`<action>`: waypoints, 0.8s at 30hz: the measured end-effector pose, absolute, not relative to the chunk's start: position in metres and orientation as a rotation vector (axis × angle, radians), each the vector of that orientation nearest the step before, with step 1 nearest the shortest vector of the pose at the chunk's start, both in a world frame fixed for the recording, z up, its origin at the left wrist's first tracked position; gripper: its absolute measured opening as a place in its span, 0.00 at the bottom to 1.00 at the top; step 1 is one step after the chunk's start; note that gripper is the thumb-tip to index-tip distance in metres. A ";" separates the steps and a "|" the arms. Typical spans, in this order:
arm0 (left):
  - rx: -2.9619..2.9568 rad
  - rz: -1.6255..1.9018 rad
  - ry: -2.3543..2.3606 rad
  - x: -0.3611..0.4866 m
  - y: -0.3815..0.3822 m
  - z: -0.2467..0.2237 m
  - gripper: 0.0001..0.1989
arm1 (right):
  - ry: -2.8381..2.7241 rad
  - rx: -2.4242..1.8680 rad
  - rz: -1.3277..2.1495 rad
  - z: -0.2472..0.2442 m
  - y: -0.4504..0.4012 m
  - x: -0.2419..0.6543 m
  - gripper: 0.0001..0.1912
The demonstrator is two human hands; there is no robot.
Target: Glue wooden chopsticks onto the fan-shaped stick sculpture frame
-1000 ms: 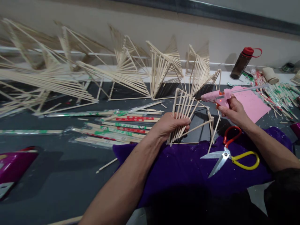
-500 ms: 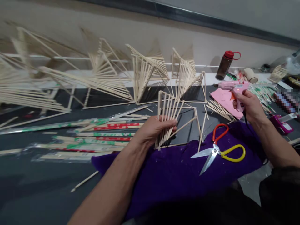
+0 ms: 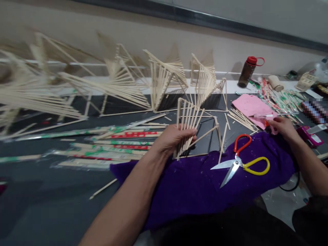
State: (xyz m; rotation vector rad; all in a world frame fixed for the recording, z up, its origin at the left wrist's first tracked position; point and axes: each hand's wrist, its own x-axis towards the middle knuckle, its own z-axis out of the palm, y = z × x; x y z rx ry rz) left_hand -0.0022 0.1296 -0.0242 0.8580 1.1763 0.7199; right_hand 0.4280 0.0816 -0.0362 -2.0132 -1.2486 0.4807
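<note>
My left hand (image 3: 176, 138) is closed around a small frame of wooden sticks (image 3: 188, 116), with slanted sticks fanned side by side. Its lower part stands on a purple cloth (image 3: 184, 191). At the right, my right hand (image 3: 284, 128) grips a pink glue gun (image 3: 268, 118), low over a pink sheet (image 3: 248, 100); the fingers partly cover its handle. Scissors (image 3: 237, 162) with one red and one yellow handle lie spread open on the cloth, between my hands.
Larger stick structures (image 3: 164, 78) stand along the wall. Wrapped bundles of sticks (image 3: 128, 147) lie at left, loose sticks (image 3: 241, 119) beside the pink sheet. A dark bottle with a red lid (image 3: 247, 71) and a purple tape dispenser (image 3: 310, 136) are at right.
My right hand has brought the glue gun down from a raised position to the pink sheet. My left hand keeps its hold on the stick frame. The view has shifted slightly.
</note>
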 end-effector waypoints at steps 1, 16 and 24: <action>0.859 0.723 1.165 -0.002 0.129 -0.024 0.09 | -1.376 -2.075 0.321 -0.036 0.080 0.429 0.20; 0.850 0.727 1.129 -0.006 0.129 -0.029 0.14 | -1.821 -1.380 0.815 -0.003 0.171 0.229 0.09; 0.889 0.720 1.096 -0.010 0.131 -0.037 0.14 | -1.608 -1.354 1.006 -0.024 0.190 0.205 0.10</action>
